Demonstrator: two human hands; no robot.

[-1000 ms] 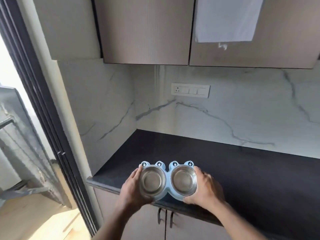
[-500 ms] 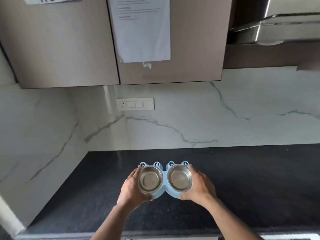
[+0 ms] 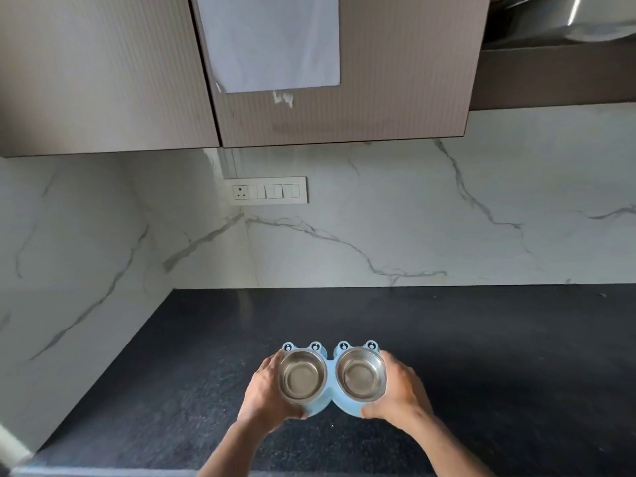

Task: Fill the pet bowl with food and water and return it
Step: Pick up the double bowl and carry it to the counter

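A: Going left to right, what is happening?

B: The left hand (image 3: 266,395) is wrapping around the left end of the pet bowl (image 3: 331,368), fingers curled shut on the blue plastic holder, thumb lying along the rim of the left steel dish (image 3: 302,377). The right steel dish (image 3: 360,373) is sitting beside it in the same holder, and the right hand (image 3: 401,390) is clamping the right end the same way.

A: Where is the bowl sitting?

B: Over the dark countertop (image 3: 499,356), near the front edge. Whether it is resting on the stone or hanging just above, I cannot tell. Both dishes are looking empty and dry.

A: How is it going to handle?

B: Light and stiff now, I am guessing. The steel inserts are probably sitting loose in the plastic, so tilting could be letting them slide or rattle. Gripping both ends is keeping it level, which is going to matter more with water in one dish: heavier, sloshing, and slippery if wet.

A: Anything further right?

B: Only bare counter and the marble backsplash (image 3: 413,215).
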